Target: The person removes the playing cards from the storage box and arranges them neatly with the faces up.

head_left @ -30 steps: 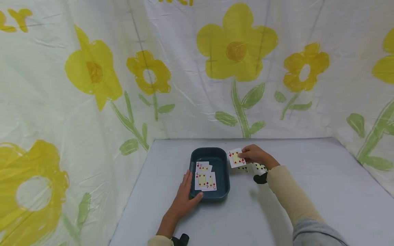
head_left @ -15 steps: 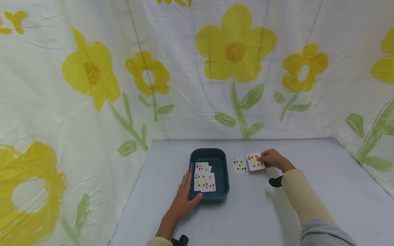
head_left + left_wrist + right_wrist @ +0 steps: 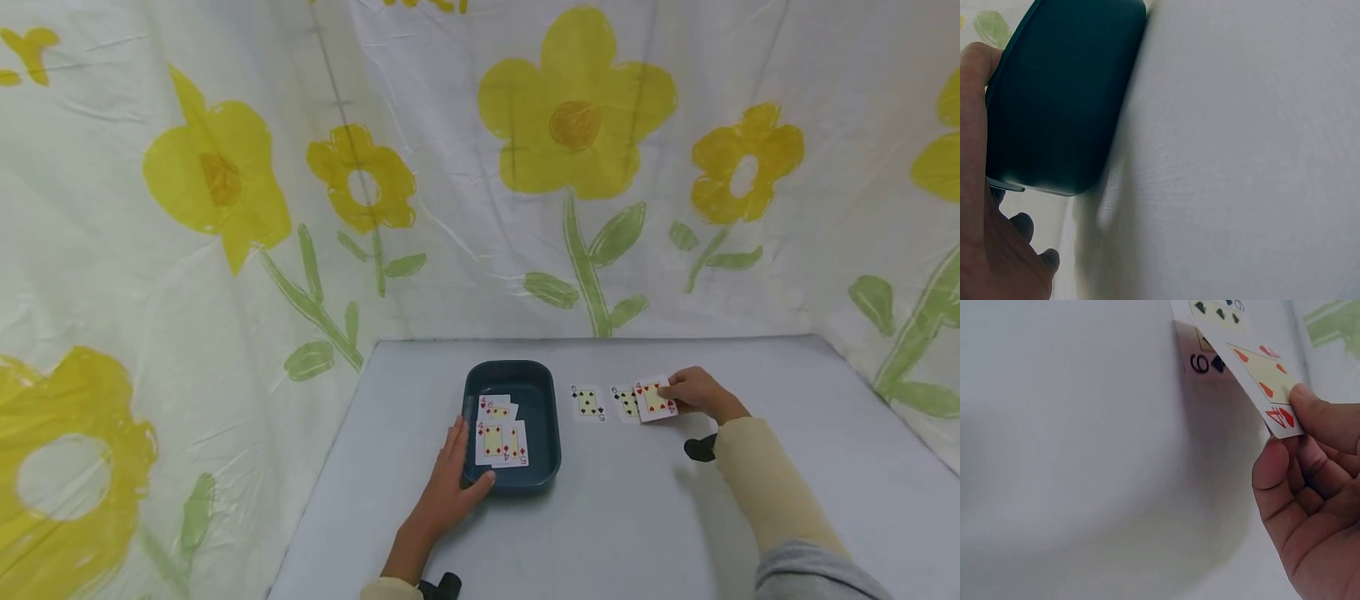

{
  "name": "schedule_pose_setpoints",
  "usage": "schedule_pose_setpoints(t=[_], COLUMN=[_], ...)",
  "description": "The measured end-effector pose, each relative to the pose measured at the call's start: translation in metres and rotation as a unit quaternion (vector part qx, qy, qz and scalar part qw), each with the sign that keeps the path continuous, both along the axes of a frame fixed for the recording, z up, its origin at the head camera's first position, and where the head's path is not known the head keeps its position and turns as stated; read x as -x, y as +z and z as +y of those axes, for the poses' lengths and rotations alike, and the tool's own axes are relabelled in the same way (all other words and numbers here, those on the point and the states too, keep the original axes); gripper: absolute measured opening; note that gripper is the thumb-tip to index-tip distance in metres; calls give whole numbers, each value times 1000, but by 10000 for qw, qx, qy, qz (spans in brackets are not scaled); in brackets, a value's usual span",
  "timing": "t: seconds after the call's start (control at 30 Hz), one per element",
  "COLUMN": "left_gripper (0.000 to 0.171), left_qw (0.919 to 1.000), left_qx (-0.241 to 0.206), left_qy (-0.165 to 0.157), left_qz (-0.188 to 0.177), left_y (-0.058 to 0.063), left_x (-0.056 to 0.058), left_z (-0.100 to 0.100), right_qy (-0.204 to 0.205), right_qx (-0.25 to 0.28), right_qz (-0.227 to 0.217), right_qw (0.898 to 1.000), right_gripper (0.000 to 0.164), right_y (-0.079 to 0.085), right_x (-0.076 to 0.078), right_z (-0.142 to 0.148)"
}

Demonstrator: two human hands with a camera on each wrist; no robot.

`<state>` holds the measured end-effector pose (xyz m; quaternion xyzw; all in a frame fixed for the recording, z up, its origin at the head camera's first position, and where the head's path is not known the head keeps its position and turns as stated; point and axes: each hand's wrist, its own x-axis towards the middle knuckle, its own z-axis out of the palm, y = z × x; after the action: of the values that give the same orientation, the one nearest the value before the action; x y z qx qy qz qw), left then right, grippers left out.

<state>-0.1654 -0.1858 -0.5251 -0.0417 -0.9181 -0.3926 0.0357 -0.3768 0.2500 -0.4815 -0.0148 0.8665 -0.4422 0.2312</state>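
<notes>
My right hand (image 3: 700,392) pinches a four of hearts playing card (image 3: 656,399) by its edge, thumb on the face. The card is lifted at a tilt and partly covers a six of spades (image 3: 626,403) on the table; the right wrist view shows that six beneath it. To the left lies a five of spades (image 3: 588,403). My left hand (image 3: 442,487) rests against a dark teal tray (image 3: 542,417), fingers straight along its left side, thumb at the near corner. Several overlapping red-suit cards (image 3: 492,442) lie in the tray's left part, a four of diamonds in front.
The white table (image 3: 585,525) meets a white sheet (image 3: 450,292) painted with yellow flowers at its back edge. A black wrist device (image 3: 701,448) sits under my right wrist, another (image 3: 441,586) by my left.
My right hand has moved right with the four of hearts, from beside the tray, across the five of spades, to over the six of spades. My left hand stays put.
</notes>
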Motion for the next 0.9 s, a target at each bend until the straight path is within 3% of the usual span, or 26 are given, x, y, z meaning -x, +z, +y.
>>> schedule_pose_setpoints(t=[0.33,0.57,0.9], left_gripper=[90,91,93], left_qw=[9999,10000,10000], left_qx=[-75,-61,-48], left_qy=[-13,31,-25], left_qz=[113,19,57], left_y=[-2,-2,0], left_x=[0,-1,-1], left_z=[2,1,1], right_qy=[-266,-134,-169], right_qx=[-632,-1470,-1954], right_qz=[171,569,985], right_qw=[9975,9874,9756], right_gripper=[26,29,37], right_y=[-9,-12,-6], right_x=[0,-5,-11], right_z=[22,24,12])
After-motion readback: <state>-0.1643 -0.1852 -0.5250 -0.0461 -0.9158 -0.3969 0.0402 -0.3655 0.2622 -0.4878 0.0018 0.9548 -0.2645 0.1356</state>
